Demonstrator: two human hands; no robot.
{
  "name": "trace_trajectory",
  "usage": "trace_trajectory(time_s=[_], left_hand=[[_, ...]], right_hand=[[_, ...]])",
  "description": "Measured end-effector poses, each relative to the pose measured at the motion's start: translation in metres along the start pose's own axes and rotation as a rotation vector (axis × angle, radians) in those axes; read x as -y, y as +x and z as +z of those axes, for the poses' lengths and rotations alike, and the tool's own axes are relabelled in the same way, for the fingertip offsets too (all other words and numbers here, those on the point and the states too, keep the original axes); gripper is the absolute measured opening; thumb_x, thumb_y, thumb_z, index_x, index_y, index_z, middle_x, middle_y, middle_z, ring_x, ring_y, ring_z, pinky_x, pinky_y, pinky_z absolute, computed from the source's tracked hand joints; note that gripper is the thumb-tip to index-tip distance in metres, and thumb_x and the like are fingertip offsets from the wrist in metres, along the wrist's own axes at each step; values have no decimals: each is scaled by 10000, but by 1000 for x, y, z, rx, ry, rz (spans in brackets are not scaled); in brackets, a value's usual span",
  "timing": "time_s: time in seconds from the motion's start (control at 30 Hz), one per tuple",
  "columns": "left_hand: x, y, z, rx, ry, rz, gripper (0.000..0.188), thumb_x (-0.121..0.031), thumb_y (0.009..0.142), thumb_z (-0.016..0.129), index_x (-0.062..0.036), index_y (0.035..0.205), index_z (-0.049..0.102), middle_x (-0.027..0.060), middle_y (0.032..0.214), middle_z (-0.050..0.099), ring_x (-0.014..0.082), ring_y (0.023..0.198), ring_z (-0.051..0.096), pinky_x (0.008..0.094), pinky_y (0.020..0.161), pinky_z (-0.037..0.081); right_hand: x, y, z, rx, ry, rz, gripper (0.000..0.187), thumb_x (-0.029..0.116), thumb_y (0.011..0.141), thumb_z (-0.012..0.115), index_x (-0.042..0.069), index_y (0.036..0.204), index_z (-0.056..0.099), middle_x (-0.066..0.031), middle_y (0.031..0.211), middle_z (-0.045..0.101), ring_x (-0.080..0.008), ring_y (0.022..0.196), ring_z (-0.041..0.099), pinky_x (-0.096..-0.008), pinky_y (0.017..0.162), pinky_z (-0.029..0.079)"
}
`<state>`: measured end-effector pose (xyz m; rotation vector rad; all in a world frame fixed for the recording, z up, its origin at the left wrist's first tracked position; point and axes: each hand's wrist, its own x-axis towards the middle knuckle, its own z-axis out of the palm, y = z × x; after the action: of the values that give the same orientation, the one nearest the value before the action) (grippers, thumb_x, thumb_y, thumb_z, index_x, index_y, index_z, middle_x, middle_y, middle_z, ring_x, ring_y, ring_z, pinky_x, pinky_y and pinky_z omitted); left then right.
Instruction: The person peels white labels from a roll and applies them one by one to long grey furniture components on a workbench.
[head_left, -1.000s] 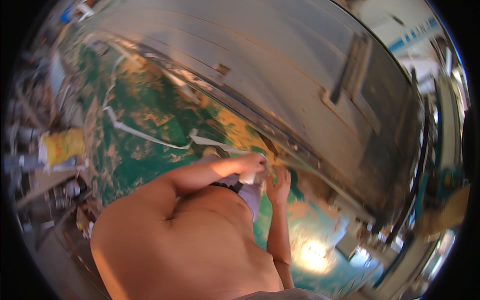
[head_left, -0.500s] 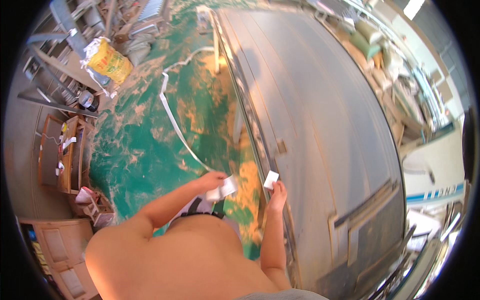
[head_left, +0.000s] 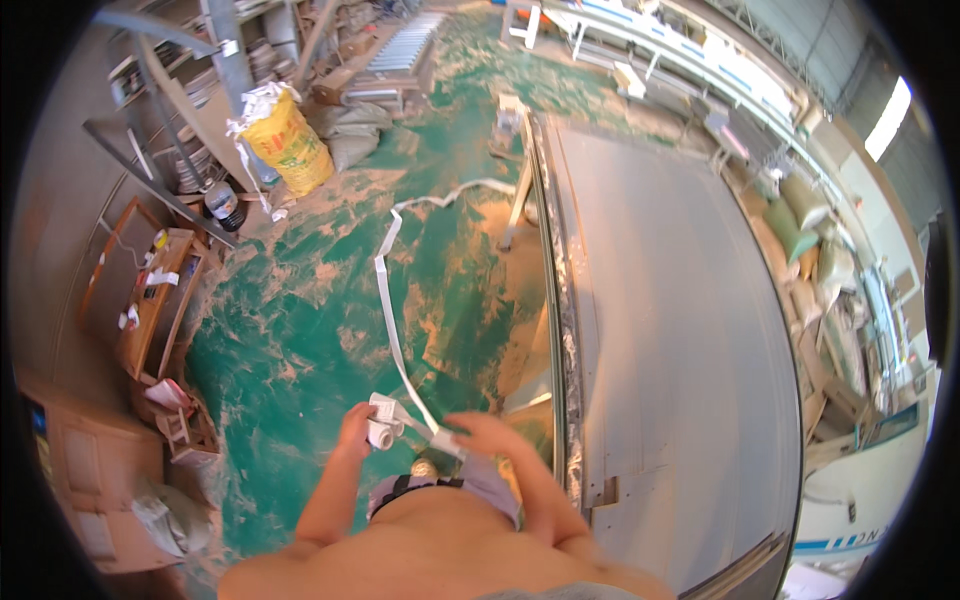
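Observation:
My left hand (head_left: 354, 432) is closed around a small roll of white paper strip (head_left: 381, 434), with marked paper showing at its top. A long white strip (head_left: 388, 320) runs from near my hands away across the green floor in a bent line. To the right, my right hand (head_left: 485, 436) is slightly blurred, its fingers at the near end of this strip, where a wider white piece shows; they appear to grip it. Both hands are in front of my waist, left of the long grey table (head_left: 680, 330).
The table's edge runs along my right side. A yellow sack (head_left: 290, 145), a dark bottle (head_left: 223, 205) and a wooden desk (head_left: 160, 310) stand to the left. Several filled sacks (head_left: 800, 215) lie beyond the table. Dust covers parts of the green floor (head_left: 290, 350).
The view has swung left. My right hand has moved from over the table, where it held a white piece, to the strip near my left hand. The left hand still holds the roll.

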<state>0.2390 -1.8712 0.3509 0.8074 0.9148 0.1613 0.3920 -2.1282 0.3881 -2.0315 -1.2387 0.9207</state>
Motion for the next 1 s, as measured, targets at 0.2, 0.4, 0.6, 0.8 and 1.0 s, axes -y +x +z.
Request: trace_trajectory(time_s=[0.2, 0.4, 0.6, 0.8, 1.0], left_hand=[[-9, 86, 48, -64, 90, -29, 66, -104, 886, 531, -49, 889, 568, 65, 838, 584, 191, 748, 592, 334, 650, 496], [-55, 195, 75, -253, 100, -126, 293, -182, 904, 507, 14, 1114, 563, 144, 1018, 642, 300, 901, 649, 416, 733, 556], [-171, 262, 196, -306, 364, 78, 174, -111, 901, 498, -16, 1023, 577, 102, 970, 609, 221, 852, 627, 361, 701, 527], [-237, 376, 277, -228, 301, 89, 98, -83, 894, 496, -30, 949, 558, 78, 910, 573, 211, 823, 607, 354, 674, 512], [-265, 537, 290, -66, 395, -55, 186, -163, 919, 484, -12, 1012, 544, 88, 974, 597, 236, 882, 630, 376, 710, 525]], right_hand=[[-87, 84, -153, -377, 527, 76, 245, 237, 941, 565, 32, 1060, 628, -113, 937, 659, -191, 845, 601, -316, 776, 469], [-250, 150, -298, -864, 809, 323, 193, 186, 923, 575, 39, 1031, 638, -6, 945, 628, -102, 847, 540, -264, 777, 425], [-348, 182, -413, -1380, 1498, 238, 335, 238, 938, 504, -10, 1161, 530, -137, 1074, 649, -221, 946, 647, -324, 829, 455], [-393, 253, -463, -1232, 1678, 146, 432, 329, 957, 476, -14, 1220, 486, -190, 1173, 622, -260, 1114, 584, -372, 955, 421], [-412, 315, -485, -1608, 1633, 45, 311, 216, 967, 499, -18, 1172, 515, -131, 1146, 610, -270, 1114, 593, -373, 1010, 435]])
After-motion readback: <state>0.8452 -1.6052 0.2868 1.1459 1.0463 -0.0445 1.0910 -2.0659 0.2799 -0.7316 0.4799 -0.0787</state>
